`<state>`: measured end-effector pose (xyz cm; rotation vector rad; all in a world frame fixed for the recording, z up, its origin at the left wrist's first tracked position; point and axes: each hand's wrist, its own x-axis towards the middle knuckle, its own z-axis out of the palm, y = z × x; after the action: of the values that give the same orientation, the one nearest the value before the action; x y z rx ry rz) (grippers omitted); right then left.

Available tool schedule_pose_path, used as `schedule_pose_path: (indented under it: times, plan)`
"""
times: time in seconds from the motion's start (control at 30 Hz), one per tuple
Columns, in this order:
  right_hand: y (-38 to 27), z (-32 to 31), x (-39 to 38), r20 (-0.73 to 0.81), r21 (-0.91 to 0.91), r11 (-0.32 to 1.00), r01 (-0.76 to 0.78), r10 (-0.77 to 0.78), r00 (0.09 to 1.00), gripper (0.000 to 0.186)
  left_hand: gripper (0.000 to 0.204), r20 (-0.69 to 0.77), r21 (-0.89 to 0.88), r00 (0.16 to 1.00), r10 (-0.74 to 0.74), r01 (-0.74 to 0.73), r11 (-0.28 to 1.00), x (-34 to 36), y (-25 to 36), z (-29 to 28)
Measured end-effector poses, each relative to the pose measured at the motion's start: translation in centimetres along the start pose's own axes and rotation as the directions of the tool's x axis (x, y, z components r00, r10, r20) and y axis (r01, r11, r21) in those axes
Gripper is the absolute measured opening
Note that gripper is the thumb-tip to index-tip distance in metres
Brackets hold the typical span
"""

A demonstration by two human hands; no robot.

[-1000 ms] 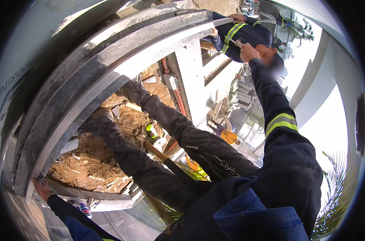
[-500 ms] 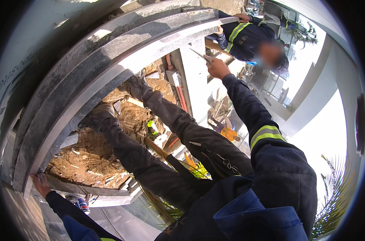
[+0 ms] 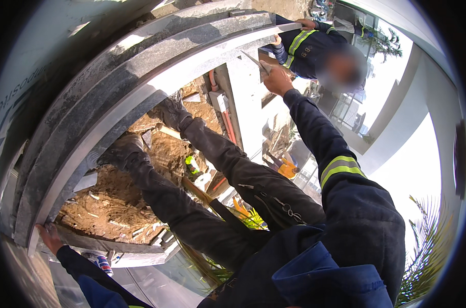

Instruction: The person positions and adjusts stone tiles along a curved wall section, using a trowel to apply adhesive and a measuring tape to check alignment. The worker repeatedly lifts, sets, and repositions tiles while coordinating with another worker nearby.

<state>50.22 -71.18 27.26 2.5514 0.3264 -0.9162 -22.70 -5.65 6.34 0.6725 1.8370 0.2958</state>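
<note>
A long, pale, straight-edged bar (image 3: 156, 81) runs from the lower left to the upper right, along the dark grey stone slabs (image 3: 97, 82). My left hand (image 3: 49, 238) grips its near-left end, fingers at the edge. At the far end a co-worker in a dark jacket (image 3: 311, 50) has both hands on it. My right hand (image 3: 277, 81) is closed round a slim pointed tool (image 3: 253, 60), possibly a small trowel or blade; its handle is hidden in my fist. The tip points up and left, just below the bar's underside.
My boots stand on broken brown soil (image 3: 110, 197) with rubble. An orange pipe (image 3: 229, 126) and a white wall top (image 3: 245, 97) lie to the right. A can (image 3: 103, 265) sits near my left forearm. Palm leaves (image 3: 425, 251) are at the right rim; a person in orange (image 3: 288, 168) is below.
The view shifts slightly. My right hand and the pointed tool move a little up and left; my left hand stays on the bar's end, and the co-worker keeps holding the far end.
</note>
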Motion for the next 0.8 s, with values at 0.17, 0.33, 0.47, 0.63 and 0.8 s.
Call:
schedule_pose_path:
  times: [0.17, 0.33, 0.47, 0.63, 0.8]
  plan:
    - [-2.1, 2.8, -2.4, 0.119, 0.082, 0.997, -0.015, 0.005, 0.993, 0.051, 0.075, 0.026, 0.053, 1.000, 0.014, -0.015, 0.998, -0.3, 0.1, -0.2]
    - [-4.2, 4.3, -5.5, 0.141, 0.192, 0.980, 0.055, -0.084, 0.986, 0.049, 0.074, 0.046, 0.074, 0.999, 0.009, -0.013, 0.997, 0.2, 0.0, 0.0]
    - [-5.7, 5.0, -8.2, 0.222, 0.206, 0.978, 0.039, -0.086, 0.971, 0.050, 0.071, 0.045, 0.032, 0.999, -0.020, 0.018, 0.999, 2.5, -0.3, -1.3]
    - [-7.6, 4.7, -14.8, 0.225, 0.198, 0.969, 0.151, -0.195, 0.955, 0.056, 0.069, 0.003, -0.021, 1.000, -0.030, 0.030, 0.999, 3.9, -1.5, -3.9]
    - [-6.9, 5.8, -19.4, 0.352, 0.234, 0.970, 0.060, -0.143, 0.925, 0.055, 0.074, -0.030, 0.006, 0.998, -0.059, 0.059, 0.998, 3.2, -1.0, -1.4]
